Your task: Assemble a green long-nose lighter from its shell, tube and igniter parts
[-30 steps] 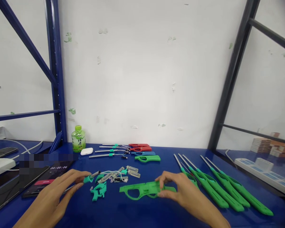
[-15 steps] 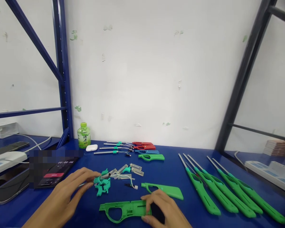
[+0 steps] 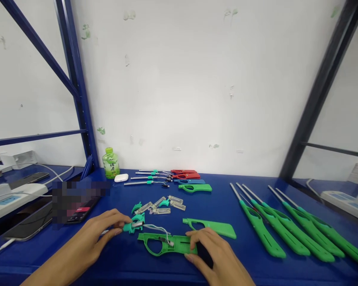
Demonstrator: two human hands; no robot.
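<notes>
My left hand (image 3: 103,228) pinches a lighter nozzle, a metal tube with a teal collar (image 3: 128,227), largely covered by my fingers. White wires (image 3: 158,227) run from it to a small white-tipped connector (image 3: 171,243) over the green lighter half-shell (image 3: 179,248). My right hand (image 3: 211,250) grips that half-shell at its wide end, with its hollow side up. Beyond my right hand lies another green half-shell (image 3: 220,227). Teal plastic parts (image 3: 139,217) and several clear fuel tanks (image 3: 159,204) lie just past my left hand.
Several green lighters (image 3: 265,230) lie in a row on the right. At the back are nozzles with wires (image 3: 143,178), red shells (image 3: 186,175), a blue shell (image 3: 189,181) and a green shell (image 3: 195,188). A bottle (image 3: 111,163), white case (image 3: 121,178) and phones (image 3: 32,222) are at left.
My left hand has moved right with the nozzle, bringing its wires and connector over the half-shell. The camera view has shifted slightly.
</notes>
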